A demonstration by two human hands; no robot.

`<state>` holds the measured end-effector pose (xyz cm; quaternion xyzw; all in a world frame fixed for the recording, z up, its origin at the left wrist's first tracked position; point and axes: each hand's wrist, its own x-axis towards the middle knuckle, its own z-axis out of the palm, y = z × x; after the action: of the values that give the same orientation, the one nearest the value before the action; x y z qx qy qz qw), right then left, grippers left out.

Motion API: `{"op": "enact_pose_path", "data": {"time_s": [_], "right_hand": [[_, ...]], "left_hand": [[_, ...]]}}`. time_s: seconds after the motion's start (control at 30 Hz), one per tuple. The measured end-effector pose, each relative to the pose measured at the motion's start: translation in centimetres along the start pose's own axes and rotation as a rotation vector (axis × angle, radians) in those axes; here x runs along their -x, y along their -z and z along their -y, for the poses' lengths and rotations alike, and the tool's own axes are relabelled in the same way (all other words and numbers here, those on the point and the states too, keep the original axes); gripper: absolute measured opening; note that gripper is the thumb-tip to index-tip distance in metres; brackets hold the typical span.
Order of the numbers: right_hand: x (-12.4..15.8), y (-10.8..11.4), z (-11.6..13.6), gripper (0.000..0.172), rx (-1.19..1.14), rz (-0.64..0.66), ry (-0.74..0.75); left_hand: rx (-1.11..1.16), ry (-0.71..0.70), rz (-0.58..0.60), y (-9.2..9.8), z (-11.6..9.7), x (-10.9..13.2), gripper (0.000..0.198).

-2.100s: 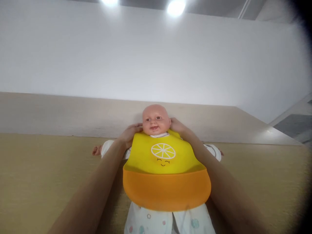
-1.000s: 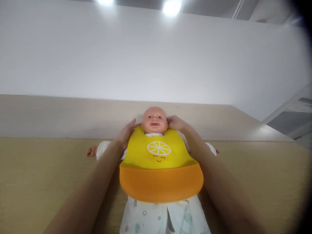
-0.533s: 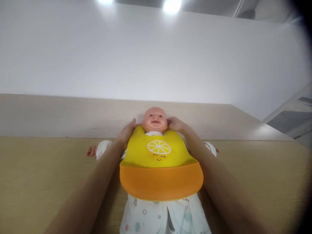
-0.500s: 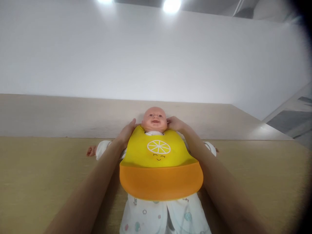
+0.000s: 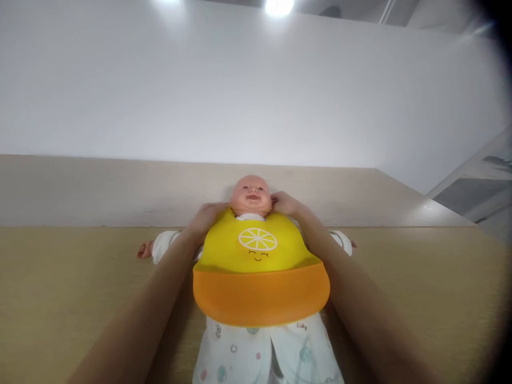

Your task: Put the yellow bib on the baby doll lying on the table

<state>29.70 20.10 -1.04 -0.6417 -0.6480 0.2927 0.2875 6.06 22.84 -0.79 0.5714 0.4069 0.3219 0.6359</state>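
Observation:
A baby doll (image 5: 251,194) in white patterned clothes lies on its back on a tan surface (image 5: 60,288), head away from me. A yellow bib (image 5: 258,250) with a lemon-slice face and an orange catch pocket covers its chest. My left hand (image 5: 206,216) is at the doll's neck on the left, fingers curled over the bib's upper corner. My right hand (image 5: 285,204) is at the neck on the right, fingers pinched at the bib's strap beside the doll's ear. The fingertips behind the neck are hidden.
A low pale ledge (image 5: 100,189) runs behind the doll's head, with a white wall (image 5: 240,90) above it. The doll's arms stretch out to both sides. A grey floor strip (image 5: 472,194) shows at the far right.
My left hand has curled down from beside the doll's cheek onto the bib's corner. The doll's head has tipped slightly, and the view has shifted a little.

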Motion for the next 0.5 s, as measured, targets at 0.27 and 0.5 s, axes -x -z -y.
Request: {"op": "enact_pose_path", "data": {"time_s": [0.27, 0.5], "right_hand": [[-0.7, -0.1, -0.7, 0.037, -0.052, -0.005, -0.017], [-0.9, -0.2, -1.2, 0.032, -0.096, -0.006, -0.063]], "left_hand": [[-0.184, -0.119, -0.082, 0.8, 0.9, -1.3, 0.033], [-0.443, -0.134, -0.189, 1.3, 1.1, -1.7, 0.02]]}}
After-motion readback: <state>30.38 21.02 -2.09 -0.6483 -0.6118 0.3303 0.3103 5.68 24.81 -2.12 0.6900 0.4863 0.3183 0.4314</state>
